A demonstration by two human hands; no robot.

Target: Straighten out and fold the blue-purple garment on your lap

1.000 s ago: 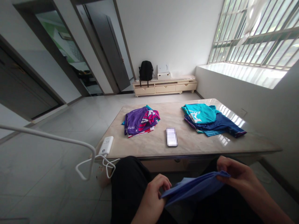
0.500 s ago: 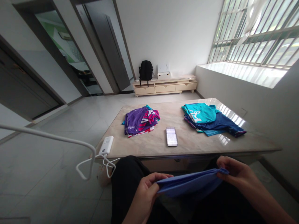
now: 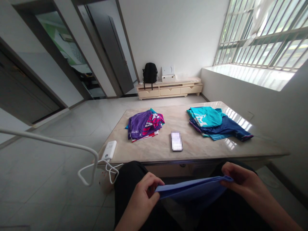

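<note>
Each grip pinches one end of the blue cloth (image 3: 192,194): left hand (image 3: 141,200) and right hand (image 3: 240,184) stretch it over the lap, just short of the table (image 3: 204,150); even tension would keep its top edge straight

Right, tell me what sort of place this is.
Most likely a living room in a home: a low marble-topped table with two piles of clothes, a low drawer cabinet against the wall carrying a backpack, and a barred window.
</note>
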